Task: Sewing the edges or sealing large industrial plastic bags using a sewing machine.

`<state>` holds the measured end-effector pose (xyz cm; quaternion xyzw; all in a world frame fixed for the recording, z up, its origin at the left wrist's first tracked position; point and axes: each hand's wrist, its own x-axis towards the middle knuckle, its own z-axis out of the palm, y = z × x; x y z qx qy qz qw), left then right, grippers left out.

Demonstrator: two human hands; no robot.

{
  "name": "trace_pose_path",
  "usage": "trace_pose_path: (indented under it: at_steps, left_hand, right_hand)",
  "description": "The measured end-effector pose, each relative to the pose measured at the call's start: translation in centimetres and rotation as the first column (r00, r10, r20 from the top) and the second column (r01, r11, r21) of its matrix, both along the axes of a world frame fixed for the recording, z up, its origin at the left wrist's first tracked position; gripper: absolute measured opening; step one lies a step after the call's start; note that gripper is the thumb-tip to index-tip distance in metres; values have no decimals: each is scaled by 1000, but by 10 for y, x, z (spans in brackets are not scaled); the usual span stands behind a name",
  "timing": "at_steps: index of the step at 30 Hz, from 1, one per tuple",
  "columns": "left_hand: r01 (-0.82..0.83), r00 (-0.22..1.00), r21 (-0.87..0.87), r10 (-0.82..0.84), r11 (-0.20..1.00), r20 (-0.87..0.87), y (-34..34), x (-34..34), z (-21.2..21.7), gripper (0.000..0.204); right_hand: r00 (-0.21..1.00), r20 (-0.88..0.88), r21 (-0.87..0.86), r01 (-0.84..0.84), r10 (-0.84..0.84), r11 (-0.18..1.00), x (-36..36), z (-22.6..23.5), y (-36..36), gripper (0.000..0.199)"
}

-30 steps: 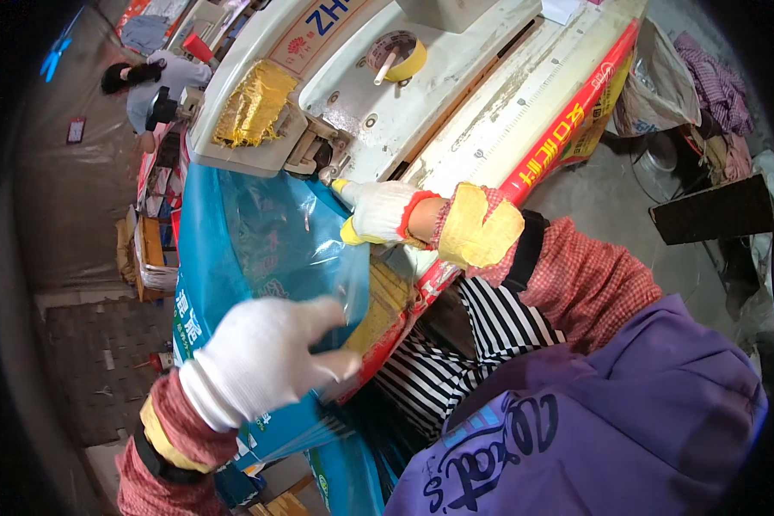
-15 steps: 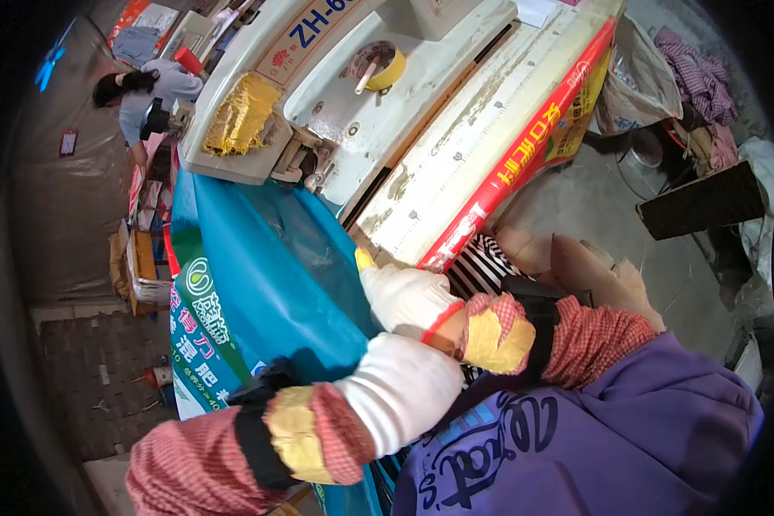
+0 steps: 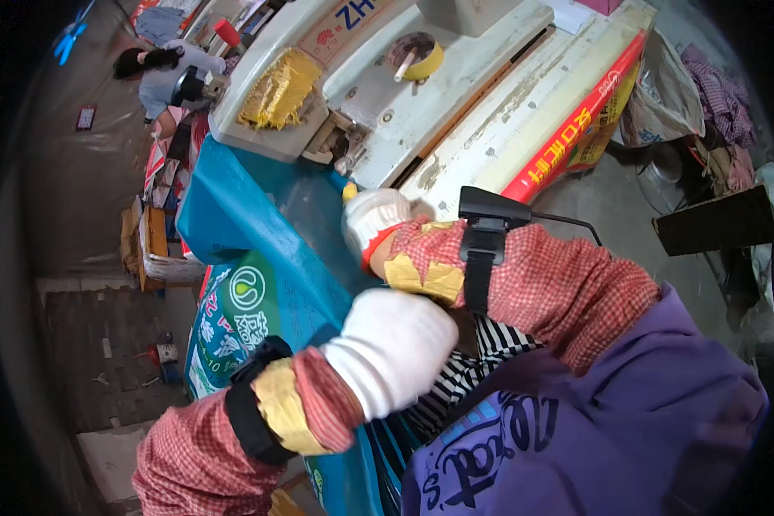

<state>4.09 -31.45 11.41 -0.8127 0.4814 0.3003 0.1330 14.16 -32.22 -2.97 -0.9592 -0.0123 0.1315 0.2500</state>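
From the head view, the grey-white machine stands along the far edge of the table, with a yellow woven patch on its arm and a yellow roll of tape on its body, well apart from my hands. A whitish bag and a dark board are off beyond the table's right side; a co-worker is at the upper left. The blue sack hangs off the table's left end, partly covered by my hands and sleeves. My right hand is at that end, one yellow fingertip by the sack's upper edge; I can't tell whether it pinches anything. My left hand is lower, over the sack, its fingers hidden, so I can't tell how they are set.

Compared with half a second ago, my right hand is nearer the machine, my gloves no longer overlap, and the sack's upper part folds farther out to the left.
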Motion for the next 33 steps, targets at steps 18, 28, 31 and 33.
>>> trace_pose_path:
  at_steps: [18,28,31,33]
  left_hand:
    - [-189,693,-171,255,967,674,117,188,-50,10]
    - [-93,546,-212,228,973,806,187,-38,147,13]
    - [131,299,-668,613,732,731,233,-66,151,41]
    - [-186,241,-899,906,396,348,257,-90,117,59]
  right_hand:
    - [880,-176,963,248,441,-110,5,5,-28,60]
    - [499,743,57,-711,446,701,21,44,-17,25]
    - [587,604,162,-753,540,637,10,67,-12,20]
    - [697,533,435,-712,480,551,-2,89,-14,25]
